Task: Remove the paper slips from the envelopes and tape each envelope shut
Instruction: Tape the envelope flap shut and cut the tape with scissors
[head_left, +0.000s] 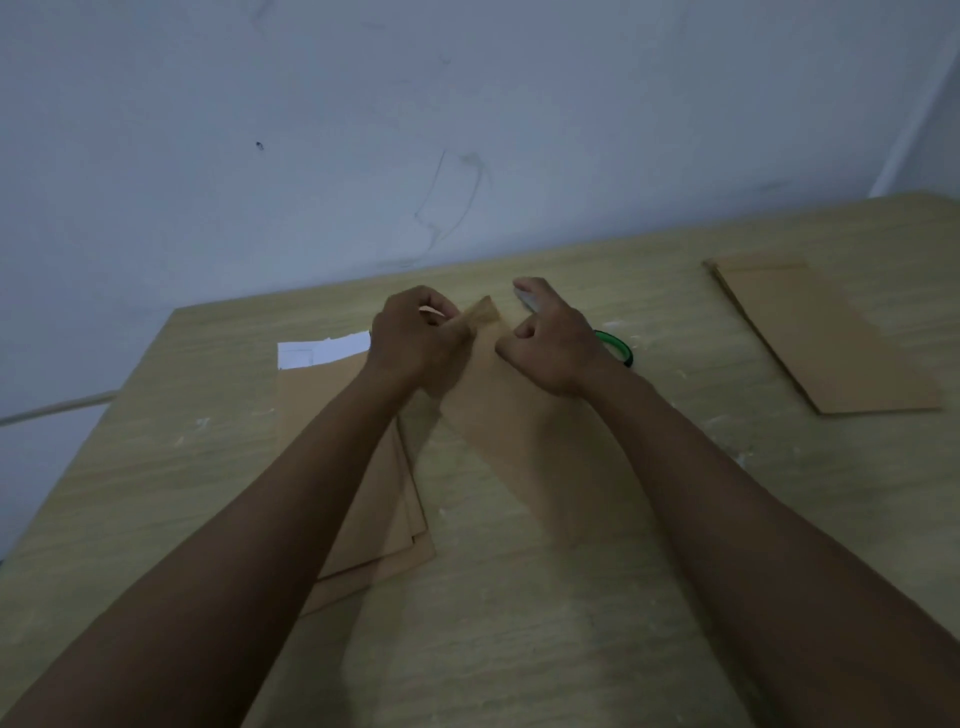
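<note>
A brown envelope (519, 415) lies slanted on the table between my arms, its flap end pointing away from me. My left hand (415, 343) pinches the raised flap (485, 310) at that far end. My right hand (553, 340) sits just right of the flap, fingers curled and thumb at the envelope's top edge. Something small and pale shows by its index finger, too blurred to identify. White paper slips (322, 351) lie flat to the left of my left hand. A green tape roll (621, 349) peeks out behind my right hand.
A stack of brown envelopes (387, 514) lies under my left forearm. Another pile of envelopes (826, 338) rests at the far right of the wooden table (545, 597). A pale wall rises behind the table's back edge. The light is dim.
</note>
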